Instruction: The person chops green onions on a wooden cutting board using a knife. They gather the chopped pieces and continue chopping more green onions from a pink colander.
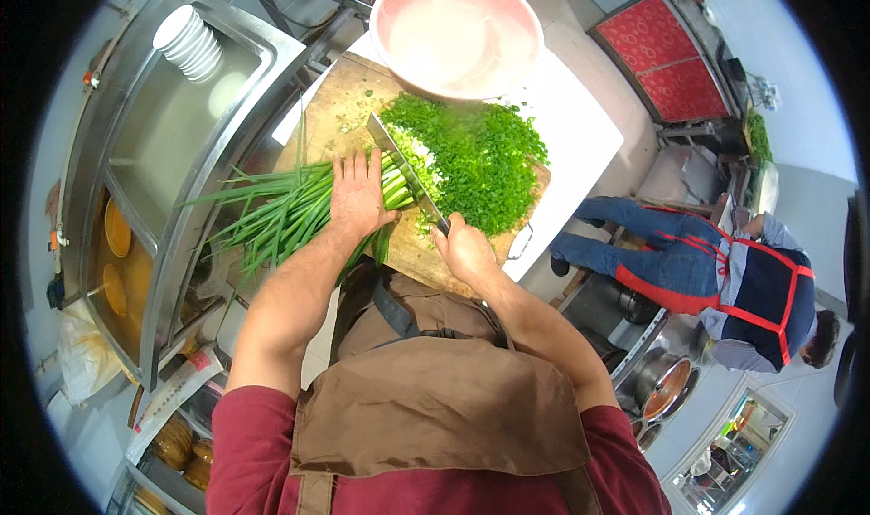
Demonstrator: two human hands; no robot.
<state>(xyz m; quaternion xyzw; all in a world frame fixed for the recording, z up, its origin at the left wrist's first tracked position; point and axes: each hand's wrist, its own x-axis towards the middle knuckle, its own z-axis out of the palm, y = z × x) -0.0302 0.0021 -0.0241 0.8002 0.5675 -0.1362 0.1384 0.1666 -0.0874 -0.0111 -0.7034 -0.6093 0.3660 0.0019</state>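
My left hand lies flat over a bunch of green onions, its fingers close together and pressing the stalks onto a wooden cutting board. The long leaves hang past the board's left edge. My right hand grips the dark handle of a cleaver-like kitchen knife, whose blade stands across the cut ends of the bunch. Pale sliced pieces lie along the blade. To its right, a large heap of chopped green onions covers much of the board.
A pink plastic colander stands at the board's far edge on a white tabletop. At left is a steel sink with stacked white dishes. A person in a red-trimmed apron bends over at right, near metal pots.
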